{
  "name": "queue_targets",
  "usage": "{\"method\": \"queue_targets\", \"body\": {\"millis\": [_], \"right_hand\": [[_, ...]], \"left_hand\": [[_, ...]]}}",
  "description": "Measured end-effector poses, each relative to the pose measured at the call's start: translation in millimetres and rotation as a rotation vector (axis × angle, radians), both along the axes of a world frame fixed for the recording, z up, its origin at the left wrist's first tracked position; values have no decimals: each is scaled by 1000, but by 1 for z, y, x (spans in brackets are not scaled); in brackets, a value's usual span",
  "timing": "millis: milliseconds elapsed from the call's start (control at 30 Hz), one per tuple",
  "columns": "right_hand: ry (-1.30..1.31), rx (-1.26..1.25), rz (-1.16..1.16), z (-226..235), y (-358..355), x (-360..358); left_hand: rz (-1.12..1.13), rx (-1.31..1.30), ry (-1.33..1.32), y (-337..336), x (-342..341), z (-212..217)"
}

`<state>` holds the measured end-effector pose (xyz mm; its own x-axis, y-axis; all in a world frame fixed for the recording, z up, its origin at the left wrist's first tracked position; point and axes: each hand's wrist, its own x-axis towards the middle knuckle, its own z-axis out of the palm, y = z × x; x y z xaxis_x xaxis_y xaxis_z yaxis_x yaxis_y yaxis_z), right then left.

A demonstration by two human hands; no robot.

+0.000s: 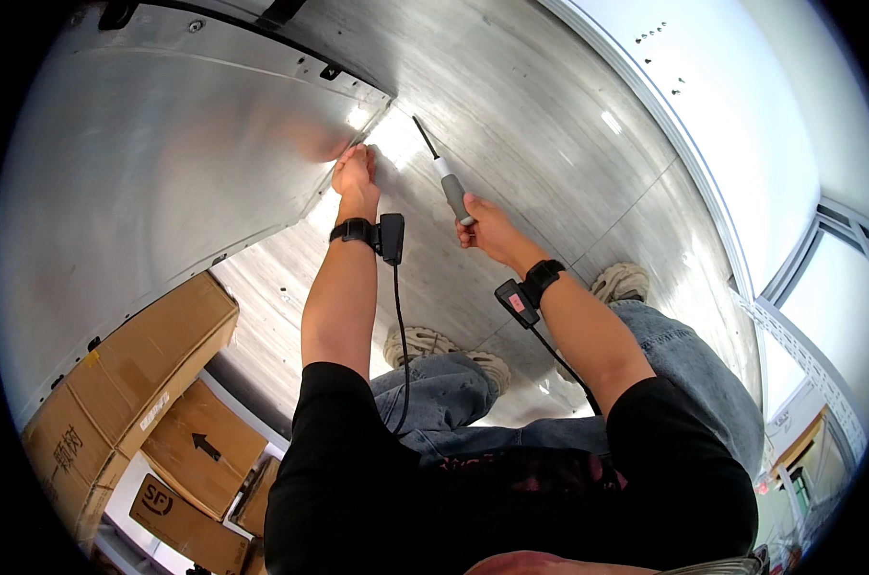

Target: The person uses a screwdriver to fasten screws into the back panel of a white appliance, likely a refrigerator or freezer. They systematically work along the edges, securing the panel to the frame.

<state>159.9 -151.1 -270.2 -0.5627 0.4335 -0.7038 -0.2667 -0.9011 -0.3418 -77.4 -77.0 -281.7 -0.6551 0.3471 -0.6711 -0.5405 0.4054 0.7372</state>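
My right hand [493,230] is wrapped round the grey handle of a screwdriver [455,195]. The tool's thin dark shaft points up and to the left, clear of the metal panel. At the edge of a large silver metal panel [195,144], near its right corner, is my left hand [356,171]. The fingers there are curled together against that edge; whatever may be between the fingertips is hidden. Black straps with small dark boxes and cables sit on both my wrists.
Cardboard boxes [156,364] are stacked at the lower left below the panel. Several small dark screws [648,61] lie on a white surface [741,105] at the upper right. Grey wood-look flooring [549,125] lies between, with my shoes [621,282] on it.
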Motion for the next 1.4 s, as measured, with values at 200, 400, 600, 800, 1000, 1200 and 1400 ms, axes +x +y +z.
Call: {"method": "queue_targets", "body": {"millis": [200, 400, 600, 800, 1000, 1200, 1400], "right_hand": [[-48, 124, 2, 17, 13, 28], [61, 278, -234, 50, 46, 82], [-42, 438, -586, 95, 58, 161], [-128, 441, -962, 96, 41, 207], [-267, 441, -955, 91, 27, 216], [-328, 480, -844, 89, 31, 201], [-374, 464, -595, 77, 38, 152]], "left_hand": [[-179, 20, -81, 7, 26, 25], [-570, 131, -157, 60, 112, 79], [-1074, 342, 110, 116, 233, 118], [-1414, 490, 682, 151, 320, 111], [-1396, 499, 1049, 166, 339, 82], [-1327, 524, 796, 165, 329, 81], [-568, 439, -806, 122, 241, 88]]}}
